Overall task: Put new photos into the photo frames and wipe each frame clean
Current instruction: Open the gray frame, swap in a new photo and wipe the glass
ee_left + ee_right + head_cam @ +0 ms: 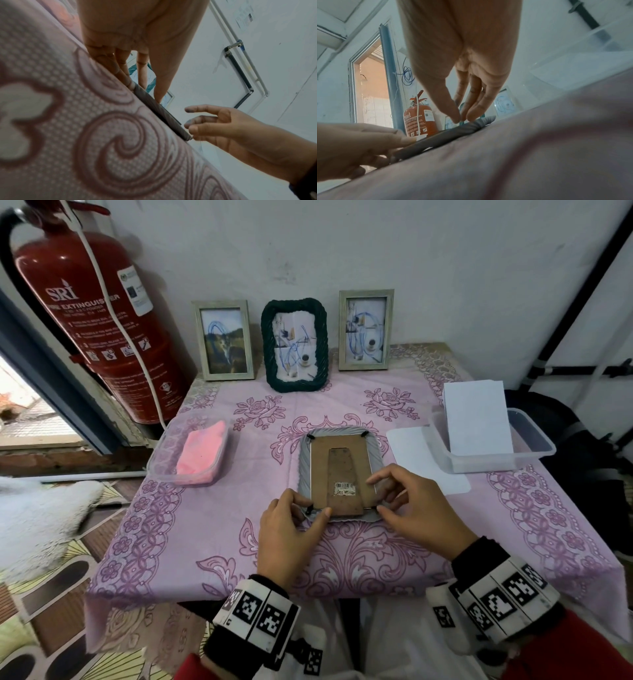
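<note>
A grey photo frame (306, 467) lies face down in the middle of the table, its brown backing board (342, 470) and stand facing up. My left hand (313, 506) grips its near left corner beside a black clip (310, 510), thumb on the board's near edge. In the right wrist view the left hand's thumb (402, 140) lies on top of the frame (447, 135), the fingers curled at its edge. My right hand (376, 494) touches the near right corner with loosely spread fingertips; it shows the same way in the left wrist view (188, 119).
Three filled frames stand against the back wall: pale (224, 340), dark green (294, 344), pale (364, 330). A pink cloth (202, 453) lies in a clear tub at left. A clear tub (534, 436) at right holds white sheets (479, 419); another sheet (421, 460) lies beside it. Fire extinguisher (96, 320) at far left.
</note>
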